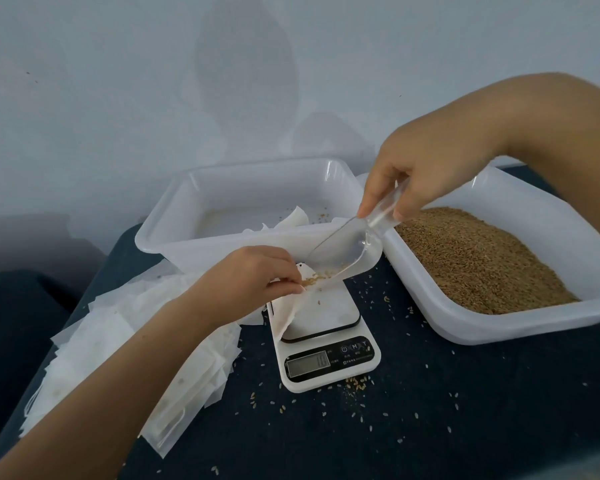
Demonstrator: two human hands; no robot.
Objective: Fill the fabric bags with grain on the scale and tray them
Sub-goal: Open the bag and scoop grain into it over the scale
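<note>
While my right hand (pixel 426 174) grips the handle of a clear plastic scoop (pixel 347 251), I tilt the scoop's mouth down so that a small heap of grain (pixel 321 276) slides toward the open top of a white fabric bag (pixel 307 306). My left hand (pixel 253 275) pinches the bag's upper edge between thumb and fingers, holding it open just under the scoop's lip. The bag hangs down onto the platform of a white kitchen scale (pixel 326 344), which stands near the middle of the dark blue table (pixel 465 410); its display is lit, but I cannot read the number with confidence.

Behind the scale, toward the table's far edge, sits a white plastic tray (pixel 222 199) with some white bags (pixel 291 220) and a few stray grains inside. Just beside it on the right, reaching to the table's right edge, a second white tray (pixel 499 327) holds a deep bed of brown grain (pixel 471 258). Along the left edge of the table lies a loose pile of flat, unfilled bags (pixel 94 344), partly under my left forearm. Spilled grains (pixel 359 382) dot the table around the scale, thickest just in front of it.
</note>
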